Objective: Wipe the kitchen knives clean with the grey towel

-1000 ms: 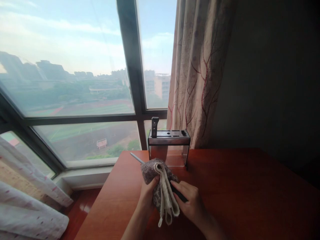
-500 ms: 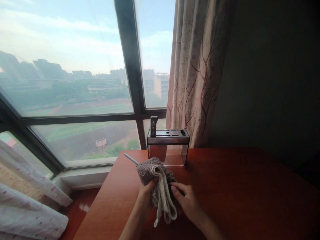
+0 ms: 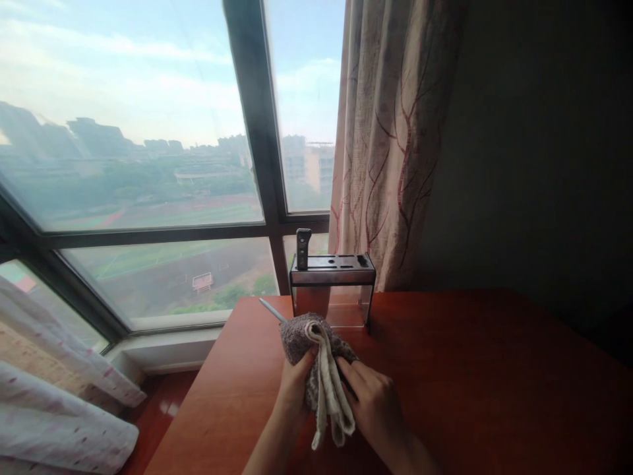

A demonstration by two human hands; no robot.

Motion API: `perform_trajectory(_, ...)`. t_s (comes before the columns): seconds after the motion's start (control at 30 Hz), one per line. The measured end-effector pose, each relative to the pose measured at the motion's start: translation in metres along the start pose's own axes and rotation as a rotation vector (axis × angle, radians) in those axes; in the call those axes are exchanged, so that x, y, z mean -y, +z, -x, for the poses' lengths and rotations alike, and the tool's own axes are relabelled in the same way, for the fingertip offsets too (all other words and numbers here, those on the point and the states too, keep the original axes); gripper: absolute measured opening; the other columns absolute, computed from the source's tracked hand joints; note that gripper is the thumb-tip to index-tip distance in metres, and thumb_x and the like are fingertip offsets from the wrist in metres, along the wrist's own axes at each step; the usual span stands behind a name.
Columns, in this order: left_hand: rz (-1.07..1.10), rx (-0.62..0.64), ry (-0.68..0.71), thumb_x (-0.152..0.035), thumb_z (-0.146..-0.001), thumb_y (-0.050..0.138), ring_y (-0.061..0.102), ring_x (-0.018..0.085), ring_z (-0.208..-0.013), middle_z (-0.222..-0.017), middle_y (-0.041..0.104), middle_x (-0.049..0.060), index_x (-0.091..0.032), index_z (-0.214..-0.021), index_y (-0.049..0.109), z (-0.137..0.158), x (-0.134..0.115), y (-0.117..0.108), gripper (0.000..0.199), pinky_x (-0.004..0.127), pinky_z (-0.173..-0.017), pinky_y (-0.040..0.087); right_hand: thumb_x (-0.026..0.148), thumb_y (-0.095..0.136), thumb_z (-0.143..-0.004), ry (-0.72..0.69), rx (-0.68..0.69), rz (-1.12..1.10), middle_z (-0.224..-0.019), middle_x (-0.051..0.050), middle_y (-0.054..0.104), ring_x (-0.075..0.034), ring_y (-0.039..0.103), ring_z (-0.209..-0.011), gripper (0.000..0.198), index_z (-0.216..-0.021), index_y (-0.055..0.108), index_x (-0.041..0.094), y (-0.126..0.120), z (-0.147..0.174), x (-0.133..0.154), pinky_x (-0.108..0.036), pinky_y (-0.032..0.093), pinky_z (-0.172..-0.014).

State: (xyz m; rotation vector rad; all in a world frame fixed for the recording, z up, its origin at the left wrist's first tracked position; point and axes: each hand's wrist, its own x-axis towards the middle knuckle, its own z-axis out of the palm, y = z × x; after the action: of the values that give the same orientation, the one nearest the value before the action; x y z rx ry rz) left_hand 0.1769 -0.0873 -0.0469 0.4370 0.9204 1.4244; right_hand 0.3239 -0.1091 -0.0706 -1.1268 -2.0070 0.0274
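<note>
A grey-brown, fluffy cloth (image 3: 301,338) with a cream underside is folded around a knife, held over the near part of the table. The knife's narrow grey blade (image 3: 271,309) sticks out at the cloth's upper left; its middle is hidden. My left hand (image 3: 295,384) is closed on the cloth, thumb on top. At the lower right of the cloth, my right hand (image 3: 374,399) is closed around the knife's dark handle, of which only a little shows. Behind them stands a knife block (image 3: 332,277) with a metal top and clear sides, one dark knife handle (image 3: 303,249) upright in it.
The reddish-brown wooden table (image 3: 469,369) spreads beneath, its left edge sloping toward me. Windows (image 3: 148,178) with dark frames are beyond it. A patterned curtain (image 3: 386,145) hangs behind the block; another curtain (image 3: 64,415) is at lower left.
The cloth and both hands have shifted slightly right. Less of the blade shows beyond the cloth, and my right fingers have moved in closer against the cloth.
</note>
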Motion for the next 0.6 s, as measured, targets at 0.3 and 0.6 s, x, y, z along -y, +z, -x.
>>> perform_trajectory(0.3,-0.036,-0.001,-0.06,-0.031,-0.059,0.085,0.072,0.028,-0.07,-0.076,0.074,0.01,-0.011,-0.097,0.067,-0.006,-0.002,-0.008,0.047,0.034,-0.063,0.058,0.018,0.044,-0.096,-0.104,-0.011,0.169,-0.08,-0.007,0.067,-0.019,0.063,-0.067,0.034,-0.127,0.058,0.016,-0.011,-0.002,0.003,-0.03,0.046,-0.062)
perform_trajectory(0.6,0.047,-0.036,-0.142,-0.026,-0.058,0.083,0.073,0.03,-0.07,-0.083,0.075,0.01,-0.014,-0.108,0.064,-0.004,-0.009,-0.003,0.054,0.037,-0.061,0.059,0.024,0.05,-0.096,-0.051,-0.062,0.05,-0.076,-0.003,0.062,-0.016,0.061,-0.067,0.031,-0.124,0.061,0.021,-0.017,-0.009,-0.006,-0.027,0.047,-0.064)
